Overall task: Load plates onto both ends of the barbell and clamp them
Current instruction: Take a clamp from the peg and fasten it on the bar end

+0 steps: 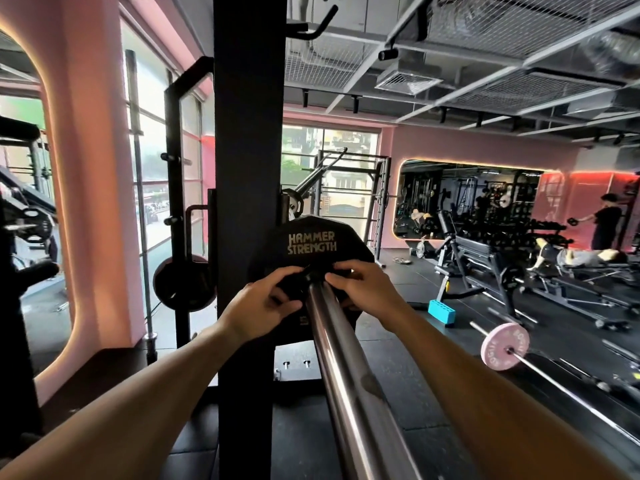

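A chrome barbell sleeve (341,368) runs from the bottom of the view up toward a black plate (311,242) lettered "HAMMER STRENGTH" that sits on it. Against the plate's face, around the sleeve, is a black clamp (308,277). My left hand (261,308) grips the clamp's left side with curled fingers. My right hand (365,287) grips its right side, fingertips meeting near the top of the sleeve. Most of the clamp is hidden under the two hands.
A black rack upright (247,133) stands just behind the plate. Another black plate (183,284) hangs on a rack peg to the left. On the floor at right lie a barbell with a pink plate (504,346) and a teal block (441,311). Benches and people are farther right.
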`<control>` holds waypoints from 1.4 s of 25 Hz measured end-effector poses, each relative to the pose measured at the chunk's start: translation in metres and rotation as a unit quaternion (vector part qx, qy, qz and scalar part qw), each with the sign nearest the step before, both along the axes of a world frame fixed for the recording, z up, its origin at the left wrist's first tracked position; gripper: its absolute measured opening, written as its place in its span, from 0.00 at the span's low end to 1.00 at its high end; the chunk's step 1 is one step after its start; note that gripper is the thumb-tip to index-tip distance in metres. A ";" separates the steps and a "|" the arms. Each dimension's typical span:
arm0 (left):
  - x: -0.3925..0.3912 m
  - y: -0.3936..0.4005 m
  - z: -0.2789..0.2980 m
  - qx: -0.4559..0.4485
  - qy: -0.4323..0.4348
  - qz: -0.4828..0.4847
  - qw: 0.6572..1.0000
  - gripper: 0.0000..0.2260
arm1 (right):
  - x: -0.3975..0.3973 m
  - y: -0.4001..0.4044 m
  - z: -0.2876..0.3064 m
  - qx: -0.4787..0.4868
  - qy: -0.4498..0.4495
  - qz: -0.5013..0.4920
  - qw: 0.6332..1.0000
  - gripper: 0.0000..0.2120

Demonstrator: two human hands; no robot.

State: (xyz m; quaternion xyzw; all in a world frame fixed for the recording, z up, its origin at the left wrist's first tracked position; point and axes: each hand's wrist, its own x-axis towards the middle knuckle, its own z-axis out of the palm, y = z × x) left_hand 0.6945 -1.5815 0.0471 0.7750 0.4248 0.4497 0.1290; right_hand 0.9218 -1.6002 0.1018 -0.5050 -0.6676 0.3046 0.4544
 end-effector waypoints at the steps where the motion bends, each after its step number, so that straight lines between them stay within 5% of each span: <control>1: -0.001 0.003 -0.001 0.001 -0.007 -0.007 1.000 0.28 | 0.001 0.003 0.000 -0.010 0.006 -0.001 1.000 0.17; 6: -0.005 0.008 0.003 -0.017 -0.044 -0.041 0.998 0.28 | 0.002 0.004 0.008 -0.036 -0.012 -0.008 0.999 0.14; 11: -0.005 0.005 0.008 -0.042 -0.054 -0.042 0.997 0.28 | -0.008 -0.002 0.019 -0.034 -0.033 -0.035 0.998 0.27; 14: -0.006 0.005 0.009 -0.051 -0.068 -0.044 0.995 0.27 | -0.016 0.001 0.020 -0.005 -0.039 -0.084 0.996 0.26; 20: -0.001 0.006 0.011 -0.055 -0.081 -0.051 0.994 0.27 | 0.000 0.009 0.022 -0.117 0.104 -0.049 0.986 0.20; 27: -0.001 0.006 0.009 -0.054 -0.092 -0.061 0.992 0.28 | 0.009 0.008 0.012 -0.173 0.117 0.012 0.978 0.21; 35: 0.001 0.007 0.005 -0.048 -0.101 -0.059 0.992 0.27 | 0.000 0.002 0.005 -0.270 0.310 0.066 0.909 0.17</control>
